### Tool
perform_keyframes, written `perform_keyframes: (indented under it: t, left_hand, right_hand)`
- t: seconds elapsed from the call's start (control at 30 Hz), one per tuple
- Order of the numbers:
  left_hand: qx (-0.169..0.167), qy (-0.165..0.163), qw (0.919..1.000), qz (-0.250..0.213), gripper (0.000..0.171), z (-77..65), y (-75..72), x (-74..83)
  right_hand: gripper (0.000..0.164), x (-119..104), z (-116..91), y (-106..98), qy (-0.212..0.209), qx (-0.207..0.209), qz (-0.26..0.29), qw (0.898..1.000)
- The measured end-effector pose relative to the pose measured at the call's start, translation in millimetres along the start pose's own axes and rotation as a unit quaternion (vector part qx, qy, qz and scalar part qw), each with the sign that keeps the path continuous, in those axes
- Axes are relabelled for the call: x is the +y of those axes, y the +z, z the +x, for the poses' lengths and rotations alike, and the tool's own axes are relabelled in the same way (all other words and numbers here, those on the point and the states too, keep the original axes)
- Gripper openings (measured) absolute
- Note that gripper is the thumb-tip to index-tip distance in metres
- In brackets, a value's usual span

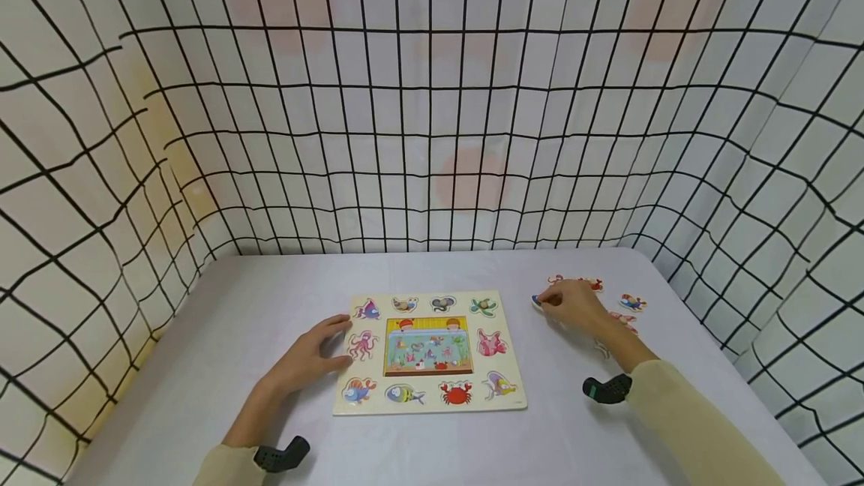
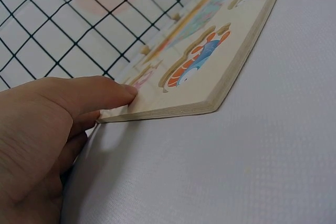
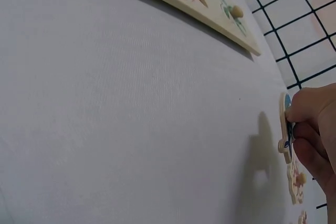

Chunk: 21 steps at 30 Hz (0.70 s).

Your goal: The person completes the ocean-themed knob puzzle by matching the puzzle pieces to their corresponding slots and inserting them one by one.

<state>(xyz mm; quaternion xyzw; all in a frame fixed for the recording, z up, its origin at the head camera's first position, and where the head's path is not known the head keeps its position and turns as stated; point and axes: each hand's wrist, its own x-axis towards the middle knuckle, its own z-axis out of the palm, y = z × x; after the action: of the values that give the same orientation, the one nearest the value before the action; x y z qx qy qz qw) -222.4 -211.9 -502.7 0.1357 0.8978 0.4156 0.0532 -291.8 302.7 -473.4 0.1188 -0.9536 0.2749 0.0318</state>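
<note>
A wooden peg puzzle board (image 1: pixel 432 310) with printed sea animals and an aquarium picture lies on the white table. My left hand (image 1: pixel 307 355) rests at its left edge, fingers apart, the thumb (image 2: pixel 105 93) touching the board's top near the pink octopus. To the right of the board, my right hand (image 1: pixel 570 304) pinches a blue-printed wooden puzzle piece (image 3: pixel 285 124) between thumb and fingers. That piece is tilted on edge, and its exact animal is hard to make out. A piece with a wooden knob (image 3: pixel 296 182) lies just beyond it in the right wrist view.
Several loose puzzle pieces lie around and partly under the right forearm, including a colourful one (image 1: pixel 633 302) and a red one (image 1: pixel 594 284). A black wire grid (image 1: pixel 432 133) over white cloth walls in the table at the back and sides.
</note>
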Motion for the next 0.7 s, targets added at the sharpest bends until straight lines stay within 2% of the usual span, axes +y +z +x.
perform_keyframes:
  t: [0.33, 0.6, 0.7]
  left_hand:
    - [-0.001, 0.005, 1.0, 0.0, 0.073, -0.5, 0.3, -0.3]
    - [-0.005, 0.003, 1.0, 0.0, 0.073, 0.3, -1.0, 1.9]
    - [-0.008, 0.002, 1.0, -0.002, 0.073, 0.5, -1.0, 1.4]
  right_hand:
    - [0.012, -31, 0, 4, -0.078, -0.007, 0.011, 0.997]
    - [0.011, -54, 2, 12, -0.135, -0.009, 0.029, 0.99]
    - [0.01, -64, 1, 15, -0.143, -0.015, 0.032, 0.989]
